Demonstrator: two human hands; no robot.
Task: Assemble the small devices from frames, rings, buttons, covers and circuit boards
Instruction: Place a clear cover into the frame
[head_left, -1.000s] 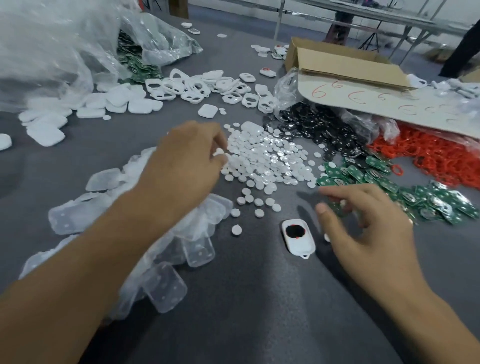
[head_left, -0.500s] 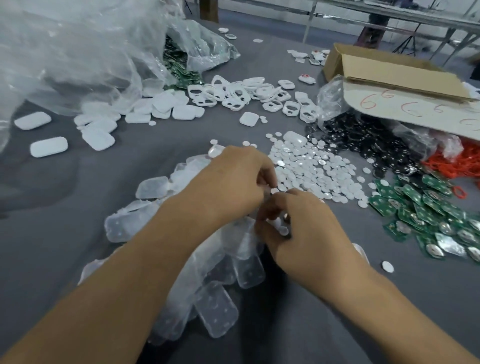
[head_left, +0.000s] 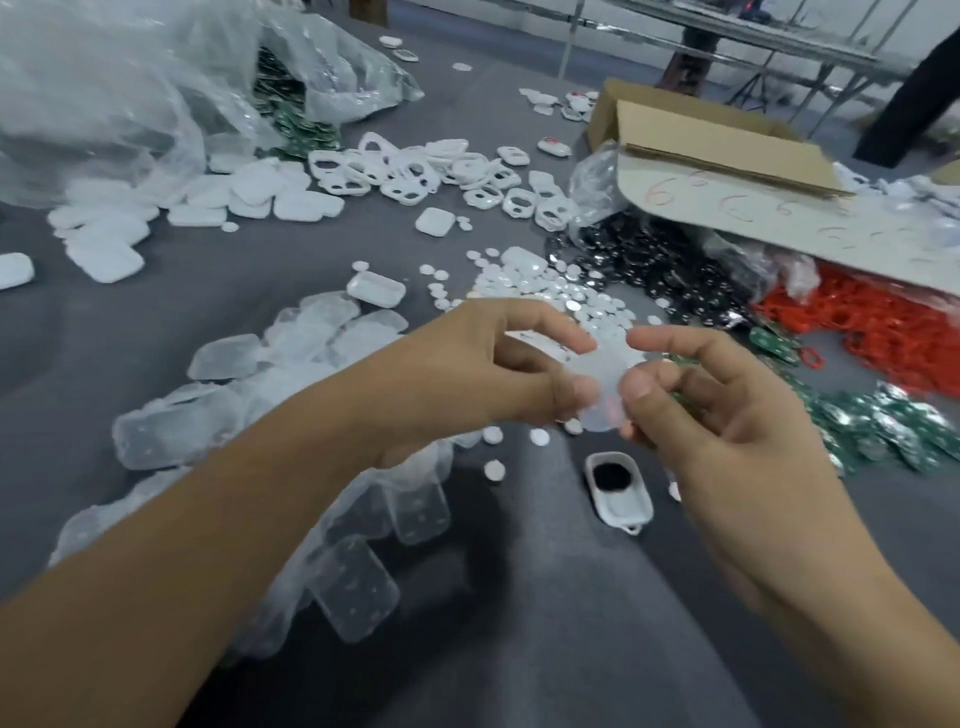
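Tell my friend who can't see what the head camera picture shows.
The left hand and right hand pinch a small clear plastic piece between them above a grey table. A white frame holding a black button lies on it.

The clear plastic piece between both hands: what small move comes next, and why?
Probably lower the translucent plastic cover, pinched by the left hand and right hand, onto the white frame with the black round button lying on the grey table just below; that frame looks unfinished.
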